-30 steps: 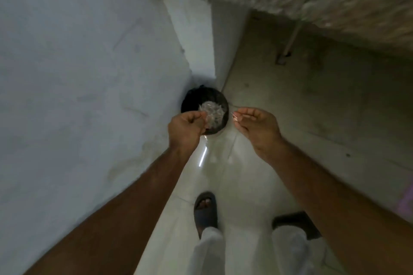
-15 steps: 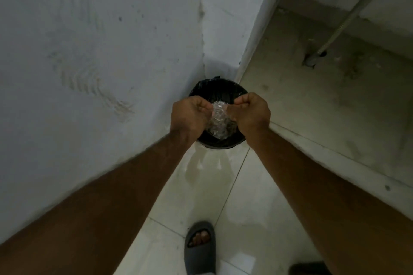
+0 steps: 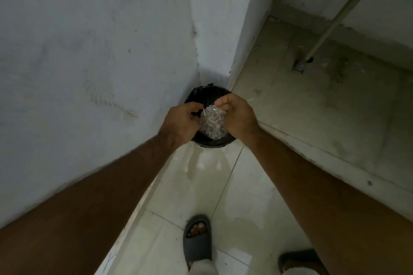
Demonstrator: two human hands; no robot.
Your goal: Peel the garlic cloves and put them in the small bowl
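A black bin (image 3: 206, 143), lined with a dark bag, stands on the tiled floor (image 3: 234, 185) in the corner where the grey wall (image 3: 89, 51) meets a jutting column, and everything else sits around it. Both hands hang directly above the bin's mouth. The left hand (image 3: 182, 124) is over the bin's left rim with its fingers curled inward; the right hand (image 3: 238, 115) is over the right rim, its fingers also curled and its thumb tucked toward the middle. Between them, over the bin's opening, is a crinkled clear plastic bag (image 3: 211, 124) with pale scraps and a thin light sliver showing against it. Both hands seem to pinch the bag's edges, though the fingertips are hidden, so I cannot tell exactly how they hold it. No garlic cloves or small bowl can be made out. Near the bottom edge, on the floor below the bin, are two dark sandals (image 3: 197, 238). To the bin's upper right a thin pipe (image 3: 335, 22) slants down to the bare concrete.
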